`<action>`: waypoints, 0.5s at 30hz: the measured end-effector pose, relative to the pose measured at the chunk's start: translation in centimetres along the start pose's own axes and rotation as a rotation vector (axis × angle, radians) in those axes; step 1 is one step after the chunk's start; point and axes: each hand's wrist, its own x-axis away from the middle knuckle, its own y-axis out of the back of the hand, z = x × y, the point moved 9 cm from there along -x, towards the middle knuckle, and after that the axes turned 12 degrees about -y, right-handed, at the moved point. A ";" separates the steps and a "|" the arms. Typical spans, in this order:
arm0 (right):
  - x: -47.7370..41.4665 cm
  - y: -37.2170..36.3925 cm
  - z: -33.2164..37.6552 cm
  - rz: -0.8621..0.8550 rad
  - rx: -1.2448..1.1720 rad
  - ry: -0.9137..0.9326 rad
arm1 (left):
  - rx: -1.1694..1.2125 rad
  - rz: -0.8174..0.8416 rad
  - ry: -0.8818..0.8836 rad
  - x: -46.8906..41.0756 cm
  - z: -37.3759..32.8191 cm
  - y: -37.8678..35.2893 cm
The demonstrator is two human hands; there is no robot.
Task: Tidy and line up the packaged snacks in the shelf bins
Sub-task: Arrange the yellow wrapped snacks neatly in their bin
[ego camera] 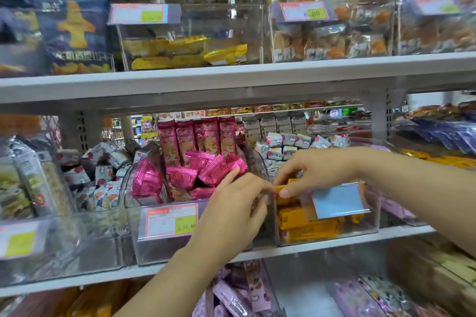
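The upper shelf (231, 77), a pale grey board, carries clear bins side by side: the yellow-packet bin (190, 15), a price tag on its front rim, and to its right the biscuit-bag bin (334, 58). A dark blue bag (72, 31) stands towards the left end. The middle shelf (401, 233) below carries more clear bins, set close together: the left bin (64, 244) with grey sachets, the pink-pack bin (159, 247) in the centre, and the orange-packet bin (327, 238) on the right

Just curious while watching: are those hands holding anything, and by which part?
The right hand pinches an orange packet by its top end, above the clear bin. The left hand meets that same end; whether its fingers grip cannot be told.
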 end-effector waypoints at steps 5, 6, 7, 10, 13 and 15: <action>0.5 0.4 -0.2 -0.082 -0.107 0.017 | 0.005 0.012 -0.006 0.3 -0.1 0.0; 0.5 0.5 -0.1 -0.126 -0.067 0.016 | 0.002 0.014 -0.010 0.3 -0.1 -0.1; 0.4 0.5 0.1 -0.170 0.000 0.013 | -0.002 0.013 -0.014 0.4 -0.2 -0.1; 0.3 0.4 0.3 -0.309 0.168 -0.007 | -0.009 0.013 -0.024 0.4 -0.4 -0.1; 0.4 0.6 0.0 -0.329 0.139 -0.011 | -0.010 0.014 -0.031 0.3 -0.6 0.0; 0.7 0.8 -0.1 -0.275 0.065 0.009 | -0.015 0.015 -0.037 0.3 -0.7 0.1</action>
